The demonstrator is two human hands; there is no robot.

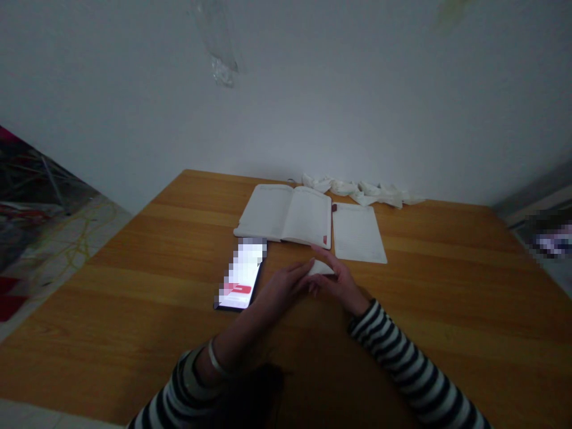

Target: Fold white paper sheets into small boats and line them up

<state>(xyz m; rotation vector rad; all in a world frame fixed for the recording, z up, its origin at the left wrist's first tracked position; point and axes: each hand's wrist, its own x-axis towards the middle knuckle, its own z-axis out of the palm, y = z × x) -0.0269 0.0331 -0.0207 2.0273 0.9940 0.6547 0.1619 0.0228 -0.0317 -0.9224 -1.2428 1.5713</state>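
Note:
A small piece of folded white paper (322,269) is held between my two hands, above the table. My left hand (286,282) is closed on its left side. From the right, my right hand (338,280) grips the same paper, with its index finger reaching over the far edge. Some fingertips hide behind the paper and the other hand. Just beyond the hands lies an open notebook (308,214) with blank-looking pages. A loose sheet of paper (360,232) rests to its right. Left of my hands is a phone (241,277) with a lit, partly blurred screen.
Crumpled white tissue (357,189) lies along the back edge of the wooden table (447,286), against a pale wall (286,107). Clear plastic (222,68) hangs on the wall. Cluttered floor (75,238) shows beyond the table's left edge.

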